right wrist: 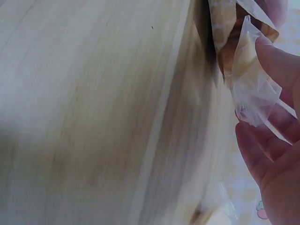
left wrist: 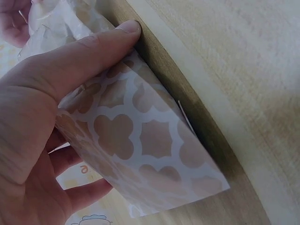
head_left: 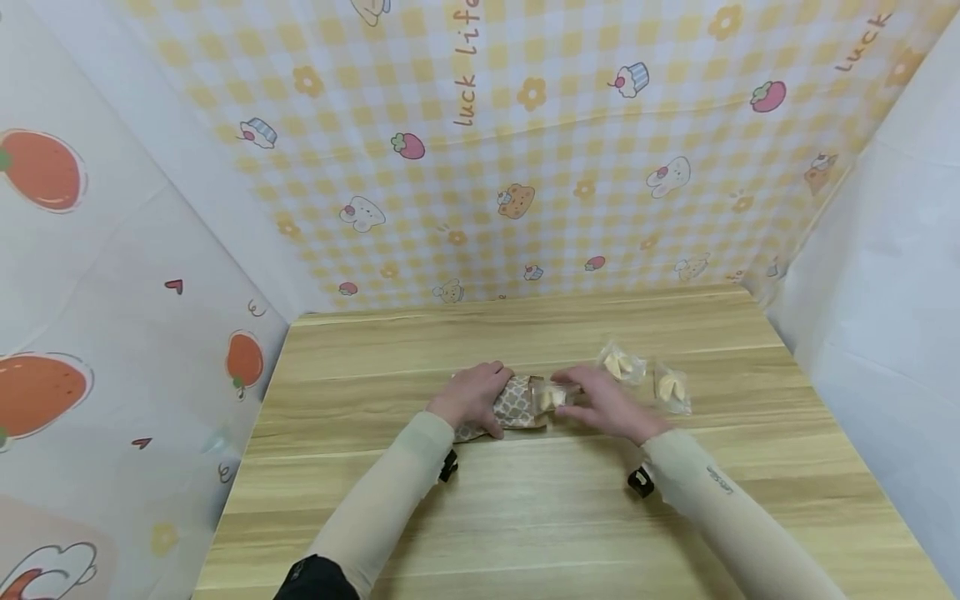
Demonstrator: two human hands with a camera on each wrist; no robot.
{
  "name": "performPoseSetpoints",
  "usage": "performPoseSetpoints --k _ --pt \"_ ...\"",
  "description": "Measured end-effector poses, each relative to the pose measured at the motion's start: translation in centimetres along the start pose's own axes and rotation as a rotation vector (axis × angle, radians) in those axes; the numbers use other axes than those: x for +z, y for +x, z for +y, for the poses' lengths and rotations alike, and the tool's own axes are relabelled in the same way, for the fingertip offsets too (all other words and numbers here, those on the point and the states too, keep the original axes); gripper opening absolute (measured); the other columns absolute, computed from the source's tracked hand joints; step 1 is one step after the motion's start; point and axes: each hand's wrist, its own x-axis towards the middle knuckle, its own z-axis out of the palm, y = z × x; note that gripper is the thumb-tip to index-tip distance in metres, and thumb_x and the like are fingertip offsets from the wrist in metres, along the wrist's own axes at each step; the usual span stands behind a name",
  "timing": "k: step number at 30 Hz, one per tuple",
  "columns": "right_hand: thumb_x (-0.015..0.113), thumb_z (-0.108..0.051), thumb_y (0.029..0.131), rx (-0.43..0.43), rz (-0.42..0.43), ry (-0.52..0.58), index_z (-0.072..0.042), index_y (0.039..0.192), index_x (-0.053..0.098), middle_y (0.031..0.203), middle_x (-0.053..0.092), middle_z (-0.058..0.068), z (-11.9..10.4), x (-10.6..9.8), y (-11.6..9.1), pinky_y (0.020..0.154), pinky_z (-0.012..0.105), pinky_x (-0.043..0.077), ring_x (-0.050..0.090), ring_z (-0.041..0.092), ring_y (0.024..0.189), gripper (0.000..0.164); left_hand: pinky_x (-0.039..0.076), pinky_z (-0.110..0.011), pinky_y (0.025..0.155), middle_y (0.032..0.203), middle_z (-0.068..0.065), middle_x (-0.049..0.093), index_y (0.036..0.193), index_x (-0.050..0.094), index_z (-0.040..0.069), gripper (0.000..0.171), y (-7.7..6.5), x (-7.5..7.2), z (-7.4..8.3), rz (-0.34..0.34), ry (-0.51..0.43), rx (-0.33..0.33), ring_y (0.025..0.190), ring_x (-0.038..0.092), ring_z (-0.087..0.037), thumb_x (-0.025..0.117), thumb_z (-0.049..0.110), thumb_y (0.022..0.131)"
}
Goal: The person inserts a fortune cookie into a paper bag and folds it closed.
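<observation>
A paper bag (head_left: 516, 403) with a brown-and-white lattice print lies on its side on the table, its mouth facing right. My left hand (head_left: 471, 397) grips it, the thumb across the near side and the fingers behind, as the left wrist view shows. At the bag's mouth, my right hand (head_left: 606, 403) pinches a fortune cookie (right wrist: 251, 70) in a clear wrapper between thumb and fingers. In the right wrist view, the brown inside of the bag (right wrist: 228, 55) shows beside the wrapper, and the wrapper's top overlaps the opening.
Two more wrapped fortune cookies, one (head_left: 618, 364) just behind my right hand and another (head_left: 672, 387) farther right, lie on the wood-grain table (head_left: 525, 517). A checked cloth backdrop (head_left: 480, 167) stands along the table's back edge, with white side panels left and right.
</observation>
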Motion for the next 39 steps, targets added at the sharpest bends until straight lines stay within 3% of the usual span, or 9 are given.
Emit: performPoseSetpoints --k 6,11,17,27,39 --pt "0.085 -0.027 0.089 0.012 -0.028 -0.030 -0.009 0.132 0.067 0.130 0.071 0.008 0.1 0.7 0.9 0.107 0.051 0.053 0.067 0.029 0.122 0.050 0.052 -0.040 0.108 0.137 -0.003 0.058 0.150 0.050 0.014 0.102 0.1 0.0 0.1 -0.008 0.003 -0.010 0.127 0.058 -0.022 0.099 0.048 0.068" --pt "0.086 -0.028 0.087 -0.049 -0.028 -0.039 -0.011 0.131 0.070 0.131 0.072 0.006 0.2 1.2 1.5 0.106 0.051 0.054 0.067 0.027 0.120 0.050 0.052 -0.041 0.109 0.139 -0.003 0.058 0.151 0.050 0.013 0.104 0.2 0.1 0.1 -0.005 0.001 -0.014 0.127 0.058 -0.023 0.099 0.047 0.067" --pt "0.081 -0.024 0.092 -0.138 -0.043 0.008 -0.009 0.136 0.068 0.131 0.070 0.008 0.5 1.8 1.9 0.102 0.048 0.056 0.067 0.026 0.119 0.049 0.053 -0.039 0.107 0.135 -0.003 0.060 0.149 0.051 0.013 0.102 0.3 0.1 0.0 0.002 -0.003 -0.002 0.123 0.059 -0.022 0.100 0.047 0.065" --pt "0.077 -0.011 0.094 -0.065 -0.042 0.165 -0.001 0.133 0.067 0.133 0.069 0.015 0.2 2.0 2.3 0.100 0.042 0.059 0.070 0.029 0.115 0.042 0.053 -0.038 0.106 0.134 -0.002 0.059 0.149 0.051 0.013 0.102 0.4 0.2 -0.2 0.005 0.014 0.010 0.122 0.060 -0.021 0.099 0.048 0.067" --pt "0.085 -0.020 0.089 -0.015 0.012 0.145 -0.003 0.121 0.073 0.116 0.070 0.013 -0.4 2.7 2.7 0.089 0.037 0.063 0.071 0.028 0.103 0.038 0.052 -0.038 0.108 0.137 -0.002 0.059 0.150 0.051 0.013 0.101 0.4 0.3 -0.2 0.004 0.024 0.011 0.125 0.059 -0.022 0.099 0.048 0.067"
